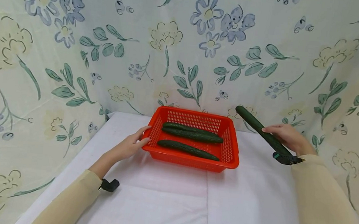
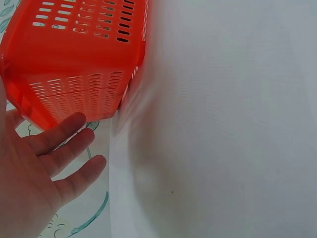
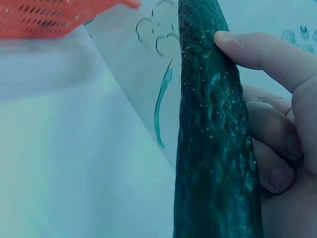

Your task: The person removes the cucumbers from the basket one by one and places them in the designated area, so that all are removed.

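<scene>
A red plastic basket (image 1: 191,162) with slotted walls holds dark green cucumbers. One cucumber (image 1: 188,149) lies along the near side, and what looks like two lie together (image 1: 193,133) behind it. My left hand (image 1: 128,146) touches the basket's left end at the rim; in the left wrist view its fingers (image 2: 74,144) are spread and fairly straight beside the slotted wall. Right of the basket, my right hand (image 1: 287,136) grips a long cucumber (image 1: 255,124) in the air, tilted with its far end up and left. Its thumb and curled fingers hold the bumpy skin (image 3: 213,129) from the side.
The basket stands on a white cloth-covered table (image 1: 158,206). Behind and at both sides hangs a floral curtain (image 1: 185,48), close to the table's back edge. A black wrist camera (image 1: 109,185) sits on the left wrist, another (image 1: 285,158) on the right.
</scene>
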{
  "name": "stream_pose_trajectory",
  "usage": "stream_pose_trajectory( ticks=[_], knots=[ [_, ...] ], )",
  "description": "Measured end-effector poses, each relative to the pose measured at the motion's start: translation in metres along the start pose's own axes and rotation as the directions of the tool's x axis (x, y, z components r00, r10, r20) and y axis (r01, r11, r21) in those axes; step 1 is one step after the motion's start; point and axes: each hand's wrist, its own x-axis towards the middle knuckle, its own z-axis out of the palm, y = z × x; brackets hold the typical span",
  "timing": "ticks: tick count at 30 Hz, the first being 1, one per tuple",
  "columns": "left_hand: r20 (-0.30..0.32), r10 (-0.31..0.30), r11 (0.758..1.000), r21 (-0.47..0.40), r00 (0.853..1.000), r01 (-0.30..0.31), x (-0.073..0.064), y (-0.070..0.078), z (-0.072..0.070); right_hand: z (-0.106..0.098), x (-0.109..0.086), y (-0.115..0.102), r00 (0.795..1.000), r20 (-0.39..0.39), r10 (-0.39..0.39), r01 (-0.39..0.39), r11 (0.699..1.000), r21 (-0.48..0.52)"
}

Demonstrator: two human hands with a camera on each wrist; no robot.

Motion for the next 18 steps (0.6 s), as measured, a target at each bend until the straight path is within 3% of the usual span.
stream_pose_trajectory(
  ticks=[8, 18],
  knots=[
    [0.01, -0.003, 1.0, -0.012, 1.0, 0.004, 0.0, -0.001, -0.001, -0.006, -0.01, 0.041, 0.998, 0.016, 0.063, -0.065, 0.986, 0.155],
    [0.008, 0.001, 1.0, -0.028, 1.0, -0.001, -0.002, 0.002, -0.002, -0.016, -0.022, 0.083, 0.992, -0.006, 0.128, -0.126, 0.983, 0.134]
  ],
)
